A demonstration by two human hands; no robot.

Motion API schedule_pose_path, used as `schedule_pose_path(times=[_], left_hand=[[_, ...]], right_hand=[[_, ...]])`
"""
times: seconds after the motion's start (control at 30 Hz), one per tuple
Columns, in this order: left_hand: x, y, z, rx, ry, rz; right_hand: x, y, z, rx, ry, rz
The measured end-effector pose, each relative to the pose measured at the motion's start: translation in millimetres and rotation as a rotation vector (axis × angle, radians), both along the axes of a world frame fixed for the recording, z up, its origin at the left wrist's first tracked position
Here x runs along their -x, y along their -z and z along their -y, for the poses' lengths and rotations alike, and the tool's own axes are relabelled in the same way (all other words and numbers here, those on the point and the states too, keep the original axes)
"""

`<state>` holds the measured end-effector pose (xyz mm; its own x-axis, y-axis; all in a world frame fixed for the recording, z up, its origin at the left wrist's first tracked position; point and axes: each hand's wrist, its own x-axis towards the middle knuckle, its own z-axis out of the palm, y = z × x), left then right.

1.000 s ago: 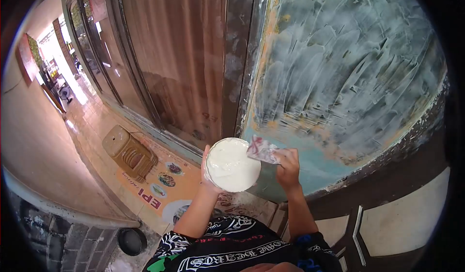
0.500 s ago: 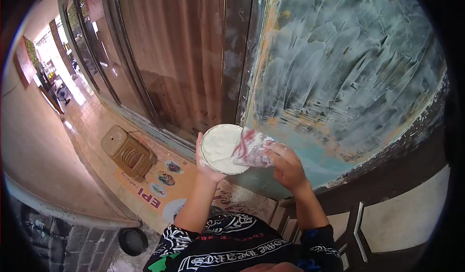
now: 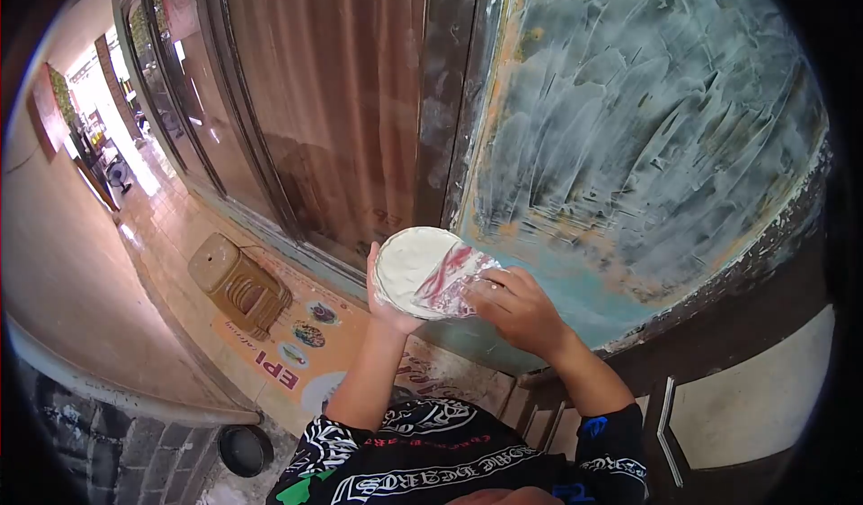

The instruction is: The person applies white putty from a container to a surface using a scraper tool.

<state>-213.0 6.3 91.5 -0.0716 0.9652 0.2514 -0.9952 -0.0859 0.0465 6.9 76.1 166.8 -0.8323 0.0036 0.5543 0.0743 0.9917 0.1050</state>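
My left hand (image 3: 392,316) is wrapped round the side and underside of a round tub (image 3: 380,282), holding it level in front of me. White putty (image 3: 408,260) fills the tub nearly to its rim. In my right hand (image 3: 521,311) is a flat red putty scraper (image 3: 447,277), pinched at its right end and smeared with white. The scraper's blade lies across the right part of the putty. Behind it stands a blue-green wall panel (image 3: 647,136) streaked with whitish putty.
A brown plastic stool (image 3: 235,280) sits on an orange printed banner (image 3: 270,348) at the left. Dark-framed glass (image 3: 333,100) with a curtain rises ahead. A black round pan (image 3: 244,451) is at lower left; a wooden chair (image 3: 751,402) is at lower right.
My right hand has moved left and closer to the tub. The scraper now reaches lower across the putty. My left hand and the tub have hardly shifted.
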Motion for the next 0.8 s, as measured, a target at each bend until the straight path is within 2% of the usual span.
schedule_pose_path(times=[0.8], left_hand=[[1,4,0,-0.012,-0.006,-0.035]], right_hand=[[2,-11,7,0.052,-0.030,-0.019]])
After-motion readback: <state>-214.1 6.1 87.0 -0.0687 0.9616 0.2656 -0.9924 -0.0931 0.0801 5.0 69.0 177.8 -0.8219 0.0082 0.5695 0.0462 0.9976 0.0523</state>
